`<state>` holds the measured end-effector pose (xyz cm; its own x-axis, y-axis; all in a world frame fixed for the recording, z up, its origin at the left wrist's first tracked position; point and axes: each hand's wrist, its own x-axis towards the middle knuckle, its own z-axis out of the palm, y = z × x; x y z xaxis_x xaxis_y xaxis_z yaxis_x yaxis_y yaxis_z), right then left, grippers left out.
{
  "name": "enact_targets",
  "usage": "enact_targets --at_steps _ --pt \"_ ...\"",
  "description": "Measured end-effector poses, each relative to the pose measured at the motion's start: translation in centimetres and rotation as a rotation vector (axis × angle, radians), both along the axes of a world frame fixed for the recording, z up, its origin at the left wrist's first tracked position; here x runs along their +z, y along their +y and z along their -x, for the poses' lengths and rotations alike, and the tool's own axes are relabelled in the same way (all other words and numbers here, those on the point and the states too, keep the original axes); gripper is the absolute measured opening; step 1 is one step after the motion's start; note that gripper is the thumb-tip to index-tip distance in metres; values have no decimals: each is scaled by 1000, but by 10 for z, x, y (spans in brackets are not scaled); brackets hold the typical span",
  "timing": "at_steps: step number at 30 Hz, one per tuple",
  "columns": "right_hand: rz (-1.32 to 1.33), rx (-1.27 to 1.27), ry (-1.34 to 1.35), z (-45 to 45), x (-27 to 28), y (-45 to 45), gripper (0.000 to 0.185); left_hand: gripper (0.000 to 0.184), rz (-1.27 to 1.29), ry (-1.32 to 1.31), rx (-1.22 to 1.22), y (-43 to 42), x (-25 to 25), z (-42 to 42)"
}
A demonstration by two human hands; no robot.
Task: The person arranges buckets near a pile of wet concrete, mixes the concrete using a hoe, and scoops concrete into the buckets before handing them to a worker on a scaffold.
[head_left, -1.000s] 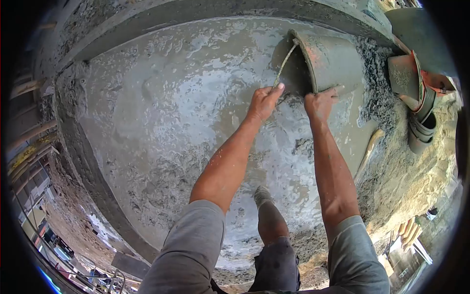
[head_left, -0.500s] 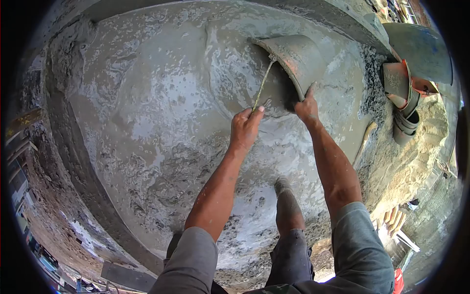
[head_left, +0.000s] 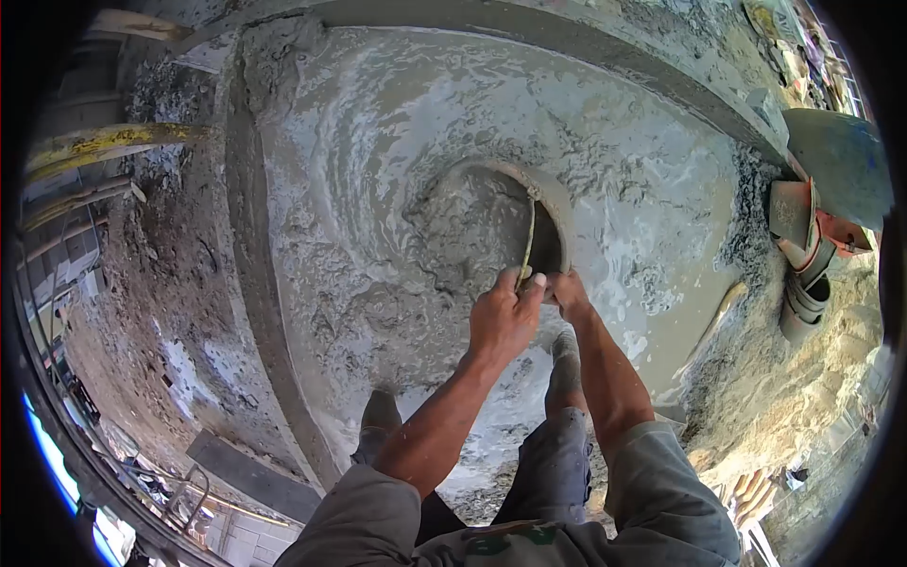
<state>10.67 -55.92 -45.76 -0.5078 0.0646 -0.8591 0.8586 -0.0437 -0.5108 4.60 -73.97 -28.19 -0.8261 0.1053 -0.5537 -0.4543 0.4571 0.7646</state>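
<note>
A mud-coated bucket (head_left: 553, 203) lies tilted in wet grey cement mix (head_left: 378, 217), its mouth facing left and partly filled with mix. A thin rope handle (head_left: 528, 231) runs down from its rim. My left hand (head_left: 505, 317) is closed on the lower end of that handle. Close beside it, my right hand (head_left: 569, 291) grips the bucket's near rim, its fingers partly hidden. Both of my feet stand in the mix below the hands.
A low wall (head_left: 529, 21) curves along the far side and another (head_left: 250, 236) along the left. Stacked buckets (head_left: 805, 298) and a dark drum (head_left: 836, 165) stand at the right. A wooden handle (head_left: 723, 312) lies at the right edge of the mix.
The bucket has been dragged left and toward me, its mouth scooping into the mix. My hands have come closer together. Swirl marks now show in the mix on the left.
</note>
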Motion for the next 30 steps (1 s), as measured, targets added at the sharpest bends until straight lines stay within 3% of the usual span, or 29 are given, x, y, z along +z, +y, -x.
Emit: enact_targets --at_steps 1,4,9,11,12,13,15,16,19,21,24,27,28,29,30 --pt "64 85 9 -8 -16 10 44 42 50 -3 -45 15 19 7" --pt "707 -333 14 -60 -104 17 25 51 143 -59 -166 46 47 16" --pt "416 -234 -219 -19 -76 7 25 55 -58 -39 -211 37 -11 3" --pt "134 -194 -371 10 -15 0 25 41 -59 89 -211 9 -35 -24" --pt "72 -177 -314 4 -10 -3 26 43 -38 19 -235 -9 -42 -41" --pt "5 -158 -250 -1 -3 -2 27 47 -21 -43 -258 -24 -44 -49" --pt "-89 -158 -90 -9 9 -3 29 52 -99 -108 25 -41 -36 -28" --pt "-73 -185 -146 -21 19 -5 30 55 -133 -144 165 -48 -26 -23" --pt "-87 -206 -231 -20 58 -16 31 55 -123 -70 119 -52 -18 -26" --pt "-175 -122 -283 -21 78 -33 31 56 -159 -82 196 -69 7 -32" --pt "-203 -246 -205 -23 122 -78 27 57 -211 -169 325 -109 66 -57" --pt "-435 130 -5 -20 178 -134 25 54 -161 -227 407 -167 181 -55" --pt "-471 303 73 -29 139 -136 25 49 -134 -164 448 -188 198 -61" --pt "-443 451 86 -19 163 -153 26 44 -161 -73 517 -210 222 -69" --pt "-348 350 127 -1 232 -194 23 40 -190 20 572 -233 249 -74"
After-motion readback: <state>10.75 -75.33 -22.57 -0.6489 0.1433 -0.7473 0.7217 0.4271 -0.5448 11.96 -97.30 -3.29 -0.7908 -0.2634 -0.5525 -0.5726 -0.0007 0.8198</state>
